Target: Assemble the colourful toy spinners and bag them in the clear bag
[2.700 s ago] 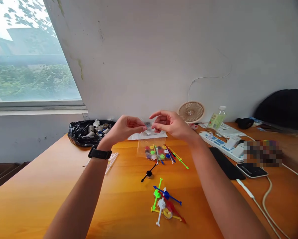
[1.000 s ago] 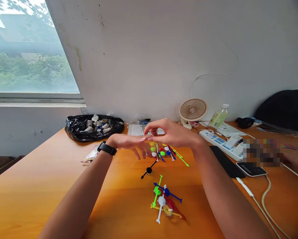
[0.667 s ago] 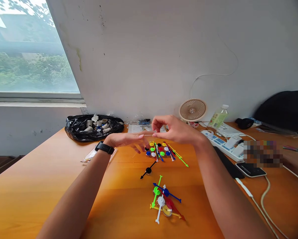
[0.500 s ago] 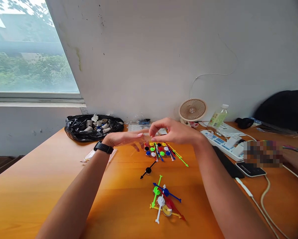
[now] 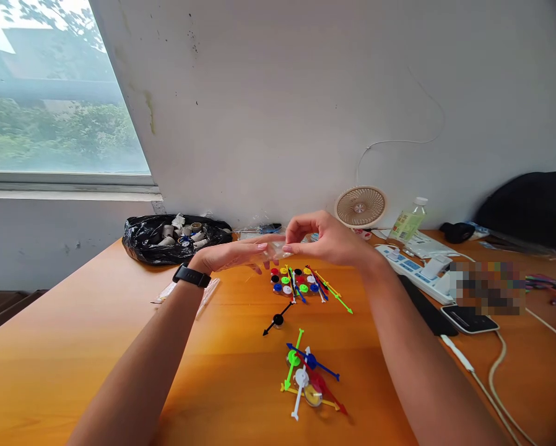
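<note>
Fingers (image 5: pixel 291 249) of my right hand (image 5: pixel 327 240) pinch one small clear plastic piece (image 5: pixel 277 249); my left hand (image 5: pixel 234 255) lies flat, fingers extended, touching it, above two heaps of coloured plastic arrows (image 5: pixel 301 282).

This looks like a small work room or office. A long orange wooden desk (image 5: pixel 73 371) stands against a plain white wall (image 5: pixel 278 93) by a window (image 5: pixel 50 99). Desk things lie about — a little fan (image 5: pixel 360 207), a power strip (image 5: pixel 415 271), a phone (image 5: pixel 469 318) and a water bottle (image 5: pixel 407 220).
</note>
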The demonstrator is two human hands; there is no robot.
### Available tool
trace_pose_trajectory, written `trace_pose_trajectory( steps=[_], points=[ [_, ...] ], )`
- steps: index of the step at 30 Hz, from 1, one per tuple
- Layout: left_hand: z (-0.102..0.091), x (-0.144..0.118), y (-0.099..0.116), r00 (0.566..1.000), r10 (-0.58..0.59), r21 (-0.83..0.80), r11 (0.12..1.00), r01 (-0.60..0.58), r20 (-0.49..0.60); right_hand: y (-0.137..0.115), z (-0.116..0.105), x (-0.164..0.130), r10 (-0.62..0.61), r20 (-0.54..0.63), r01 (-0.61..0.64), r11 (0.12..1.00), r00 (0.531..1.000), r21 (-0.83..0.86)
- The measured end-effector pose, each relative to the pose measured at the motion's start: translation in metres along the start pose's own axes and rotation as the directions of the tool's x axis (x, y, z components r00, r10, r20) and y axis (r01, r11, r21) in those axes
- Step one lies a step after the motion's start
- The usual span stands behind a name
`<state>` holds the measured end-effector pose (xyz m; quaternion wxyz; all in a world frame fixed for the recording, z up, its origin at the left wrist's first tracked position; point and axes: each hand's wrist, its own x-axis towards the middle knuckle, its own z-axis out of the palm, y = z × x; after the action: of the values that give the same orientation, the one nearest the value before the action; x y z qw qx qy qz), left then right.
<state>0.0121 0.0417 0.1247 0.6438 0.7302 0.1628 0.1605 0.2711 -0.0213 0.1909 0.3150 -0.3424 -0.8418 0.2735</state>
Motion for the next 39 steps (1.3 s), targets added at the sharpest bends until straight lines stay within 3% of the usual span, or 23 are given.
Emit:
trace_pose_trajectory(
  steps=[8, 16, 25, 30, 39],
  points=[
    [0.003, -0.003, 0.004, 0.996, -0.028, -0.031, 0.999, 0.025, -0.087, -0.003, -0.001, -0.003, 0.016, 0.144, -0.012, 1.000, 0.989, -0.023],
    [0.004, -0.001, 0.004, 0.997, -0.044, -0.023, 0.999, 0.043, -0.059, 0.003, -0.002, -0.002, -0.012, 0.220, 0.013, 1.000, 0.975, -0.004],
    [0.004, -0.001, 0.005, 0.999, -0.044, -0.032, 0.999, 0.044, -0.017, 0.008, -0.011, -0.005, 0.005, 0.169, 0.002, 0.999, 0.986, -0.042],
    [0.004, -0.002, 0.003, 0.999, -0.032, -0.051, 0.998, 0.031, -0.025, 0.011, -0.013, -0.005, 0.000, 0.190, -0.016, 0.997, 0.982, 0.079],
    [0.003, -0.001, 0.001, 0.998, -0.039, -0.067, 0.997, 0.036, -0.043, 0.016, -0.014, -0.004, -0.001, 0.360, -0.070, 0.981, 0.933, 0.183]
  ],
)
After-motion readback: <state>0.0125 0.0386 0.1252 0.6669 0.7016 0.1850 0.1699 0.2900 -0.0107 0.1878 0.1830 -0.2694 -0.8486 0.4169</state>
